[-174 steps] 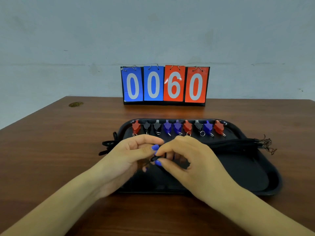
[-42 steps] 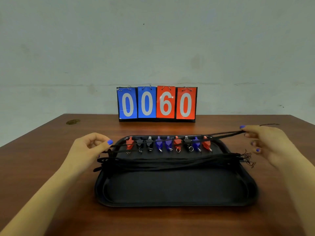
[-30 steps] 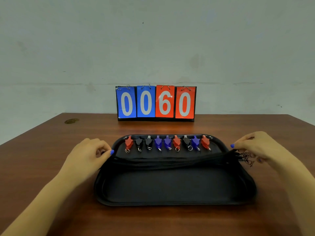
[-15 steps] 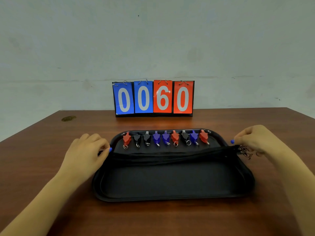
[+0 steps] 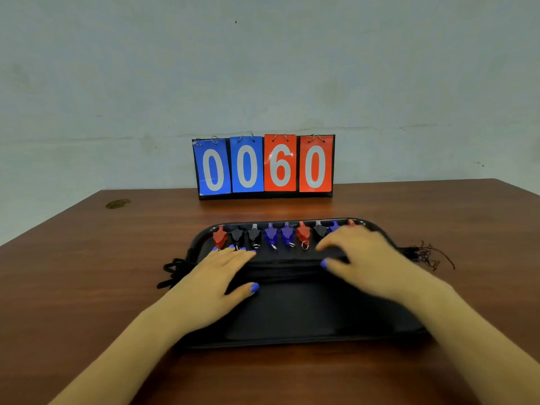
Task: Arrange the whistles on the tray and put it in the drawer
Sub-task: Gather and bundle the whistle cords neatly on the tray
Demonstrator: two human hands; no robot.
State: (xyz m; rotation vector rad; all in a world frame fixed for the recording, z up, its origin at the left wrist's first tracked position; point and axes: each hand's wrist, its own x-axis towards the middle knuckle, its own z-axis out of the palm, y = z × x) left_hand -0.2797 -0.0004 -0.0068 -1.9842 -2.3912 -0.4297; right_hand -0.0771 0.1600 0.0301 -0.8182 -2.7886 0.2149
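- Two sides of the tray [image 5: 201, 241] give me bare table [image 5: 73, 287]: wood runs wide to its left and right, and a strip lies between its far rim and the scoreboard [image 5: 264, 166].
- I see my left hand [image 5: 217, 276] lying flat, fingers straight, on the black cords [image 5: 287, 266] at the tray's left part.
- My right hand [image 5: 358, 258] is blurred, fingers spread over the cords at the tray's right part.
- Whistles [image 5: 271, 233] line the tray's far rim; the right hand hides the rightmost ones.
- Cord ends [image 5: 429, 254] trail past the tray's right rim.
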